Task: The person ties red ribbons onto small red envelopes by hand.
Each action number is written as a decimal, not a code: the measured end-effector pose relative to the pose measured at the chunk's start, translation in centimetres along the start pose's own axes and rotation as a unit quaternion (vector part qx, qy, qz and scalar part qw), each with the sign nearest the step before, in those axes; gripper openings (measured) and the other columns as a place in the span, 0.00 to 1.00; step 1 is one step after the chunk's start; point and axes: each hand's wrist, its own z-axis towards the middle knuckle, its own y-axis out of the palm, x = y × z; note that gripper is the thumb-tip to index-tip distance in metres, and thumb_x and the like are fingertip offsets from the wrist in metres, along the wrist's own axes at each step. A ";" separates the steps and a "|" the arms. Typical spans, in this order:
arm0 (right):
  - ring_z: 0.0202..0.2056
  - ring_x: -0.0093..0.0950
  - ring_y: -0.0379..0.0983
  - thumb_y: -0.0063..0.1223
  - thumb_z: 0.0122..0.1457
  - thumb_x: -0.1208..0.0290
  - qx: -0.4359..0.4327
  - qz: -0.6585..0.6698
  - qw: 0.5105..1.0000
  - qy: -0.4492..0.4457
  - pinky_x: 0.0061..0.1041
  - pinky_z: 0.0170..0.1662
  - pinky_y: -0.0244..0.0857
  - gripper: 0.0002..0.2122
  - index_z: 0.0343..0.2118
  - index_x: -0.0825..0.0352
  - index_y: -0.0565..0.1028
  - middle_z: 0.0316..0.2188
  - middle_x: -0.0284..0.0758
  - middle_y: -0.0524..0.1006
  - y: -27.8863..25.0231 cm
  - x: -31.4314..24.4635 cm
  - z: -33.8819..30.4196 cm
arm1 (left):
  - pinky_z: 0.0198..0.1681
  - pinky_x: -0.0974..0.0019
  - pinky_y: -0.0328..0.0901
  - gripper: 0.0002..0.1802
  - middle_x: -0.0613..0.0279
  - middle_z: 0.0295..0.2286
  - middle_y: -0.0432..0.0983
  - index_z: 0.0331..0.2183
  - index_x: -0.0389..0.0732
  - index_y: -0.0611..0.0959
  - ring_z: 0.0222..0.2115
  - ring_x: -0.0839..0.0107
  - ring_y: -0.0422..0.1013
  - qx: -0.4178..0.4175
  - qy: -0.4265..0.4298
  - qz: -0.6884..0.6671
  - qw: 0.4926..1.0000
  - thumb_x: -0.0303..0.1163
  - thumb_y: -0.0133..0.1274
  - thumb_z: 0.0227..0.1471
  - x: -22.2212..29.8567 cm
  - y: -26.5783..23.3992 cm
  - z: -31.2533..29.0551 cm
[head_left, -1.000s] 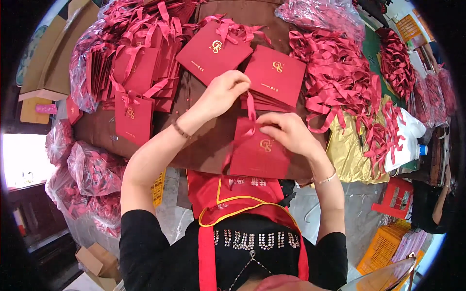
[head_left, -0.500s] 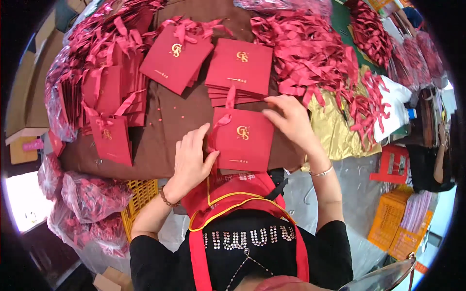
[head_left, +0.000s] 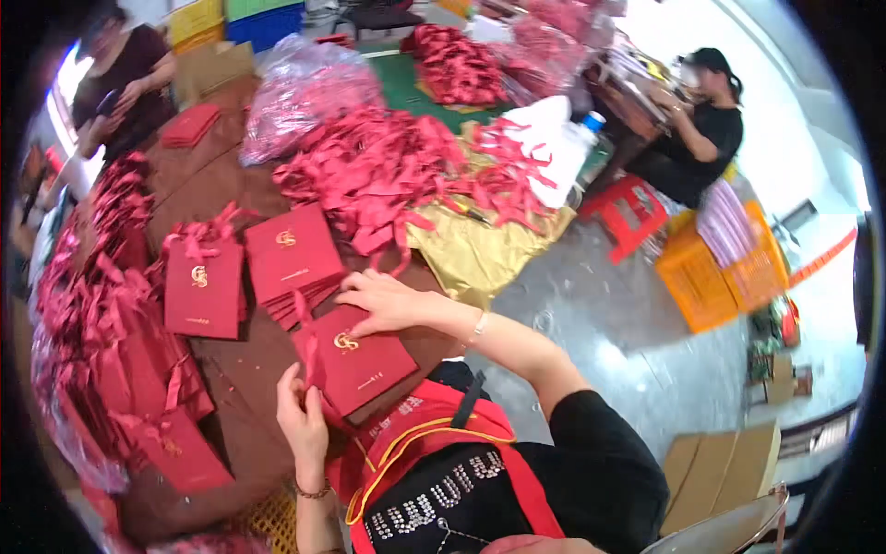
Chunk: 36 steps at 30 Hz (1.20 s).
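Observation:
A flat red paper gift bag with a gold emblem and a red ribbon lies in front of me on the brown-covered table. My right hand rests over its upper edge, fingers spread. Beside the bag's left edge is my left hand, thumb and fingers apart, with nothing seen between them. Just beyond lies a stack of red gift bags without visible ribbons on top. To its left, another pile of gift bags carries tied ribbons. A single ribboned bag lies nearer at the left.
Loose red ribbons are heaped behind the stack, beside gold wrapping. More bags and ribbons crowd the table's left side. Orange crates and a red stool stand right. One person sits beyond; another stands far left.
The view has swung to the right, bringing two other people into sight. My right hand has come over the bag's upper edge; my left stays beside its left edge.

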 end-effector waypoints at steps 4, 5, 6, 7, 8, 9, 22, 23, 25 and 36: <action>0.45 0.39 0.63 0.64 0.39 0.48 0.027 0.014 0.999 -0.012 0.33 0.48 0.60 0.29 0.43 0.62 0.74 0.43 0.38 0.67 -0.6 0.2 0.5 | 0.31 0.77 0.65 0.20 0.63 0.34 0.72 0.48 0.36 0.71 0.28 0.76 0.69 -0.136 -0.112 -0.383 0.907 0.20 0.48 0.52 -1.0 -0.6 1.2; 0.44 0.39 0.63 0.64 0.39 0.50 0.035 0.010 0.999 -0.012 0.33 0.47 0.60 0.27 0.42 0.60 0.75 0.42 0.37 0.67 -0.2 1.1 0.5 | 0.37 0.71 0.66 0.19 0.60 0.34 0.73 0.47 0.34 0.71 0.32 0.72 0.71 -0.095 -0.132 -0.474 0.865 0.20 0.49 0.51 -0.6 0.0 1.6; 0.44 0.39 0.62 0.64 0.40 0.51 0.030 0.005 1.000 -0.006 0.33 0.47 0.60 0.25 0.41 0.59 0.75 0.42 0.37 0.67 -0.5 0.9 0.4 | 0.37 0.71 0.66 0.19 0.60 0.34 0.73 0.47 0.34 0.71 0.32 0.72 0.71 -0.095 -0.132 -0.474 0.866 0.20 0.49 0.51 -0.4 0.1 1.7; 0.44 0.39 0.63 0.63 0.41 0.51 0.034 -0.004 0.999 -0.005 0.34 0.48 0.59 0.25 0.41 0.59 0.75 0.43 0.37 0.67 -0.4 0.9 0.4 | 0.38 0.70 0.66 0.20 0.59 0.35 0.73 0.48 0.34 0.70 0.33 0.70 0.71 -0.148 -0.115 -0.568 0.801 0.21 0.49 0.51 -0.3 -0.2 1.7; 0.44 0.40 0.63 0.63 0.41 0.51 0.037 -0.011 0.999 -0.006 0.34 0.49 0.59 0.24 0.41 0.59 0.75 0.43 0.38 0.67 -0.4 0.9 0.3 | 0.39 0.68 0.66 0.20 0.59 0.36 0.73 0.48 0.35 0.70 0.34 0.69 0.71 -0.195 -0.097 -0.653 0.725 0.22 0.49 0.51 0.1 -0.2 1.6; 0.44 0.39 0.63 0.62 0.42 0.51 0.039 -0.006 0.999 -0.036 0.34 0.49 0.58 0.24 0.41 0.60 0.75 0.43 0.38 0.68 0.7 1.2 0.7 | 0.40 0.67 0.65 0.22 0.58 0.38 0.73 0.49 0.35 0.69 0.35 0.67 0.71 -0.192 -0.106 -0.663 0.716 0.22 0.50 0.51 0.5 -0.2 0.3; 0.51 0.37 0.61 0.64 0.46 0.60 0.061 0.046 0.997 0.003 0.33 0.55 0.53 0.22 0.44 0.62 0.74 0.47 0.38 0.67 0.8 1.7 -0.4 | 0.37 0.70 0.62 0.18 0.62 0.37 0.75 0.45 0.42 0.76 0.32 0.74 0.67 -0.028 0.108 -0.496 0.861 0.18 0.45 0.52 0.2 -5.2 2.8; 0.53 0.36 0.60 0.64 0.46 0.62 0.047 0.047 0.998 0.023 0.32 0.57 0.52 0.23 0.46 0.63 0.73 0.49 0.38 0.66 0.9 1.5 -0.5 | 0.37 0.70 0.62 0.18 0.62 0.37 0.75 0.45 0.42 0.76 0.32 0.74 0.67 -0.027 0.108 -0.493 0.863 0.18 0.45 0.52 0.4 -5.0 2.7; 0.54 0.36 0.60 0.63 0.47 0.62 0.052 0.074 0.996 0.024 0.32 0.58 0.51 0.24 0.47 0.63 0.72 0.50 0.38 0.65 1.2 1.7 -0.8 | 0.35 0.71 0.63 0.13 0.63 0.34 0.75 0.41 0.39 0.78 0.31 0.76 0.68 -0.002 0.037 -0.281 0.959 0.20 0.48 0.53 0.8 -4.2 2.5; 0.58 0.38 0.54 0.65 0.43 0.61 0.017 0.088 0.995 0.041 0.33 0.60 0.50 0.30 0.51 0.63 0.69 0.55 0.41 0.60 0.0 1.0 -1.0 | 0.33 0.55 0.63 0.23 0.56 0.33 0.70 0.45 0.41 0.73 0.34 0.55 0.69 0.229 0.103 0.386 0.888 0.44 0.53 0.50 -0.6 -3.6 5.3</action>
